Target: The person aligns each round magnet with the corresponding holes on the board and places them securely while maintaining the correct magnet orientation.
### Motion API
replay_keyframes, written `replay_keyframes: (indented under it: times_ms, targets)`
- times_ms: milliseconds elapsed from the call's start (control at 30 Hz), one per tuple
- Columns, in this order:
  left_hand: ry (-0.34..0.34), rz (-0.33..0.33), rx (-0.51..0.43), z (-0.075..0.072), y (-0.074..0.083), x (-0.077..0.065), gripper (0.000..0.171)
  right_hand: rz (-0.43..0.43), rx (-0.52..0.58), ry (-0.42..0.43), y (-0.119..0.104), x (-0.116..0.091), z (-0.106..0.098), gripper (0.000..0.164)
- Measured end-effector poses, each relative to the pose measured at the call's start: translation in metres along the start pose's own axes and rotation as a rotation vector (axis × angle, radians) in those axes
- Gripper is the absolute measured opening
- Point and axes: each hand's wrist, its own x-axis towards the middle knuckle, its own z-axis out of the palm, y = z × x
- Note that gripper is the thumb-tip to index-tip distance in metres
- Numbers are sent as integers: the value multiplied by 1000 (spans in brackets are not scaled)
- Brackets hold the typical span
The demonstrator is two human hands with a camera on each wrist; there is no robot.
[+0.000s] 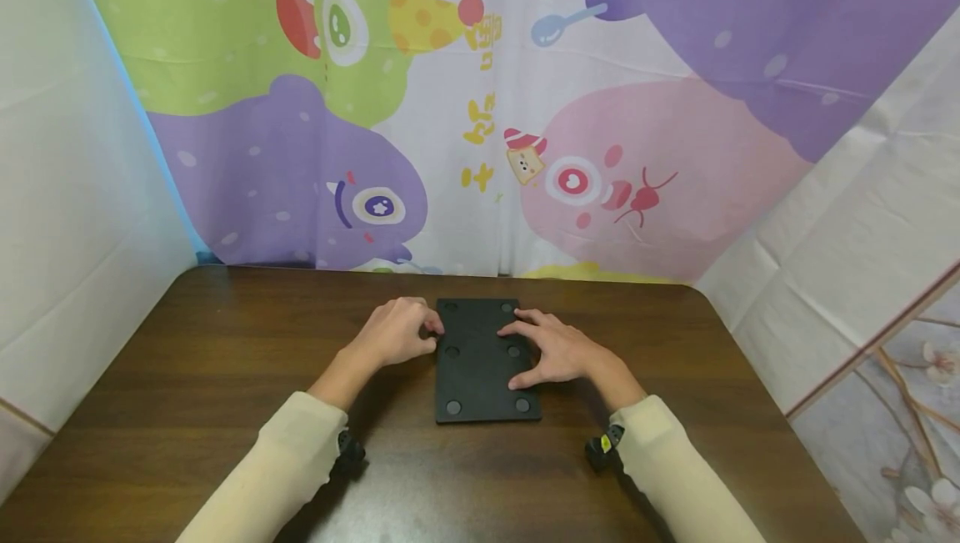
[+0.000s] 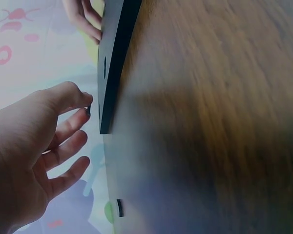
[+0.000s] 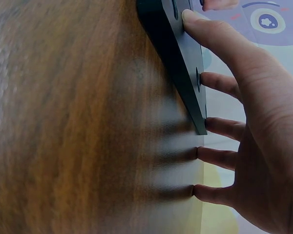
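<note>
A flat black rectangular board (image 1: 480,380) lies on the table, with several round dark spots along its two long sides. Beside its left edge, my left hand (image 1: 399,332) has thumb and index finger together. The left wrist view shows a small thin dark piece (image 2: 88,111) pinched between those fingertips; its kind is too small to tell. My right hand (image 1: 561,349) rests at the board's right side with fingers spread. In the right wrist view its thumb (image 3: 212,31) presses the board's top, some fingers touch the board, and others reach the table beyond it.
The brown wooden table (image 1: 225,376) carries the board near its middle. Behind it hangs a curtain (image 1: 465,218) with cartoon figures, and pale fabric walls (image 1: 810,301) stand at both sides. A small black camera (image 1: 348,451) sits at the left wrist, another (image 1: 600,453) at the right.
</note>
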Motion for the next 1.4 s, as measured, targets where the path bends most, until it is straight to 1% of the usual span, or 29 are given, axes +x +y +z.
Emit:
replay_keyframes:
  times_ms: [200,433,667,933,1200,1400]
  targets:
    - [-5,11,-3,-1,5,1,14,-2,-1,3,1,0,1,87]
    - [-9,8,-3,-2,11,1,14,5,2,3,1,1,1,87]
    - [-15,12,5,-2,14,4,14,5,4,3,1,0,1,87]
    - [-22,47,-7,-1,16,5,14,16,1,-4,-1,1,0,88]
    - [-25,61,-15,1,17,6,13,27,2,-12,-1,1,-1,89]
    - [-31,81,-43,3,17,6,13,27,-1,-13,0,2,0,89]
